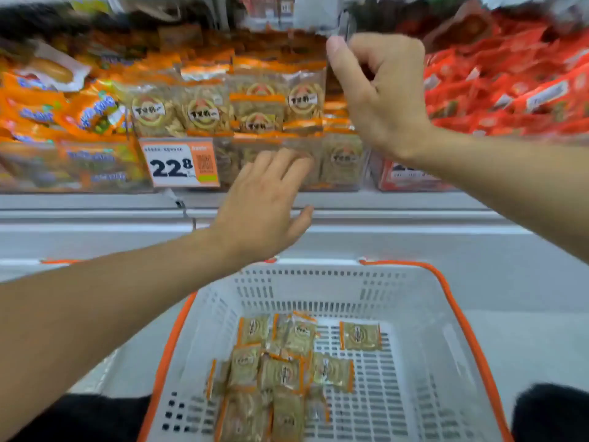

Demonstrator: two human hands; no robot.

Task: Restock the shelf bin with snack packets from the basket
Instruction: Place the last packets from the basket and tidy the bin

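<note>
Down low, basket [424, 330] with loose packets [280, 371] on its floor, more stacked up in the clear bin [342, 183] above the price tag [180, 162]. Left hand [264, 205] reaches flat, fingers straight against the bin's front, holding nothing. Right hand [379, 94] is up at the bin's right top corner, fingers curled; whether it grips anything, I can't tell.

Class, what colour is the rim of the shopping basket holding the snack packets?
Orange, on a white slotted basket; seen in the head view.

Top shelf goods [197, 14] (blurred), labels unreadable
</note>
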